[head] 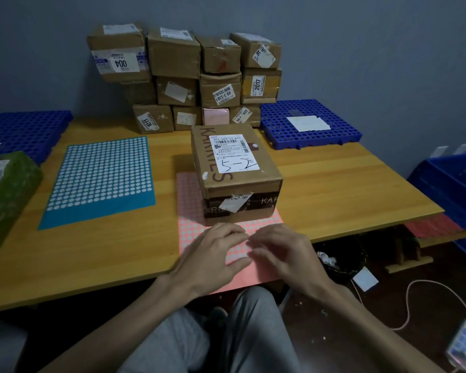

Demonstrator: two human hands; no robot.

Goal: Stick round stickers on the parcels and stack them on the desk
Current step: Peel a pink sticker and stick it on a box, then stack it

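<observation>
A brown cardboard parcel (234, 168) with a white label marked "5-2" stands on a pink sticker sheet (190, 200) near the desk's front edge. Both hands lie on the near part of that sheet, in front of the parcel. My left hand (213, 257) rests flat with its fingers spread on the sheet. My right hand (283, 254) is beside it, fingers bent down onto the sheet; whether they pinch a sticker is hidden. A blue sticker sheet (102, 179) with white dots lies to the left. Several parcels (189, 76) are stacked against the wall.
A green parcel (6, 195) sits at the desk's left edge. Blue perforated pallets (307, 125) lie at back right and back left (24, 127). Blue crates (457, 189) stand right of the desk. A bin (339, 259) and a cable are on the floor.
</observation>
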